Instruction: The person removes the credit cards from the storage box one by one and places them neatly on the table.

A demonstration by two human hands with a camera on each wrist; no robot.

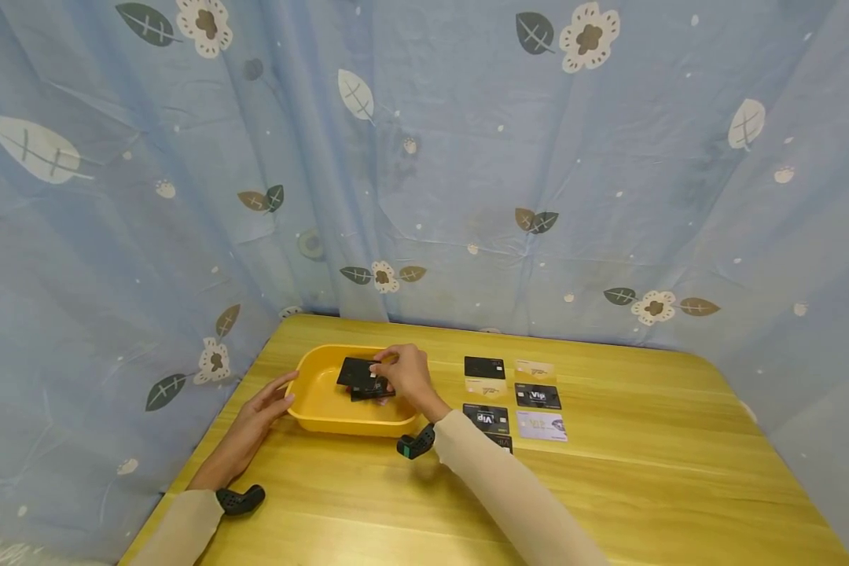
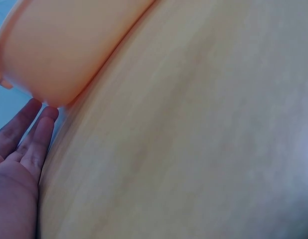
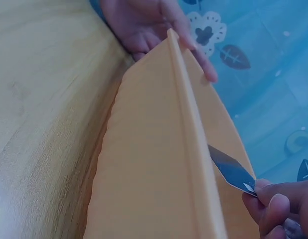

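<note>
My right hand [image 1: 409, 373] pinches a black card [image 1: 354, 373] over a yellow plastic tub [image 1: 350, 428]. Just beneath it, another dark card [image 1: 372, 392] shows partly; whether it is held or lies in the tub I cannot tell. In the right wrist view, thumb and fingertips grip the edge of a dark card [image 3: 232, 172] at the tub's opening. My left hand [image 1: 256, 418] holds the tub's left end, with digits over the rim and other fingers against the outer wall, as the left wrist view also shows beside the tub wall [image 2: 69, 45].
Right of the tub, several cards lie in two columns on the wooden table [image 1: 644, 440], among them a black Vip card [image 1: 538, 396], a gold card [image 1: 534, 370] and a pale card [image 1: 542, 426]. My right forearm partly covers the lowest one. A blue patterned curtain [image 1: 460, 157] hangs around the table.
</note>
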